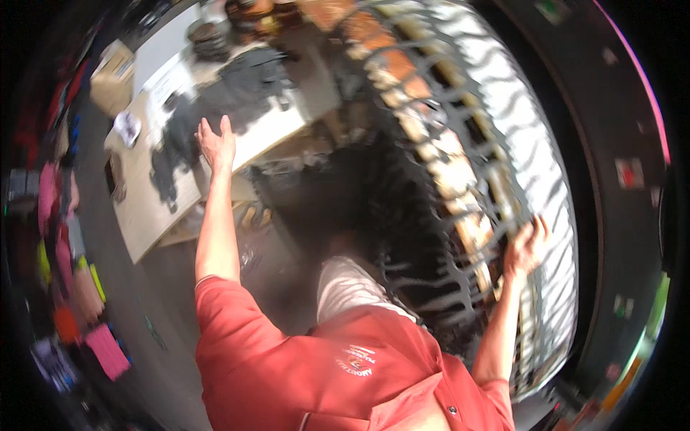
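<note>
My left hand [218,146] reaches out over the wooden table with its fingers spread and nothing in it. Dark cloth-like pieces [248,75] lie on the table close to those fingers; blur hides their exact kind. On my right, a long upright panel carries white material with dark wavy stripes [503,79], orange-brown and tan bands, and black branching, net-like strips [460,93]. My right hand [527,248] rests against the striped material, fingers apart and slightly bent. Whether its fingertips press on the strips I cannot make out.
The pale wooden table [133,226] bears a cardboard box [113,77], a white crumpled thing [127,128] and a dark coiled stack [207,41]. Colourful goods, among them a pink piece [108,350], line the left side. A dark wall [611,179] stands behind the panel.
</note>
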`<state>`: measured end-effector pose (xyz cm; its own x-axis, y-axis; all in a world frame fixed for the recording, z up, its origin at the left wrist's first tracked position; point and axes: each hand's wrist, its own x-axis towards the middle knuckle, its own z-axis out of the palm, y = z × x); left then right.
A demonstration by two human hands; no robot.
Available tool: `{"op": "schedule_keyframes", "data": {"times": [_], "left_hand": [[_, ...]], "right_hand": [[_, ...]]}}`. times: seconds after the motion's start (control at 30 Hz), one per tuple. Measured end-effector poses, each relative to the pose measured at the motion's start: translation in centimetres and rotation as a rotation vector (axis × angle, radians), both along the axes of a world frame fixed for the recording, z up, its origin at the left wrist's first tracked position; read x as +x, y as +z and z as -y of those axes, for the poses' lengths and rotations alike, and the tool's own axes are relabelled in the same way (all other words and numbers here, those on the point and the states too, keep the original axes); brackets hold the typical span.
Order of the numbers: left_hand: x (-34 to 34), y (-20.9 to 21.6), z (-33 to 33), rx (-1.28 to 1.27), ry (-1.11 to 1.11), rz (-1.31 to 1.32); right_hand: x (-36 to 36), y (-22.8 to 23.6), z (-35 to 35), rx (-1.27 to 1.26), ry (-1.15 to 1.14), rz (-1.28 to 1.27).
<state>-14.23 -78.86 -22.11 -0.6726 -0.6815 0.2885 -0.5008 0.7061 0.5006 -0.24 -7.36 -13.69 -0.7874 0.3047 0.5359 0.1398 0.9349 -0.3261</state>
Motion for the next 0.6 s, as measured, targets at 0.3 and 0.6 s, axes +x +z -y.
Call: {"op": "schedule_keyframes", "data": {"times": [0.3, 0.6], "left_hand": [[5.6, 12.0, -47.4, 0.497, -1.398, -0.296], [21.7, 12.6, -76.0, -0.077, -2.017, 0.131]], "right_hand": [[7.7, 5.5, -4.6, -0.439, 0.177, -0.236], [34.8, 4.7, -26.8, -0.023, -0.832, 0.201]]}}
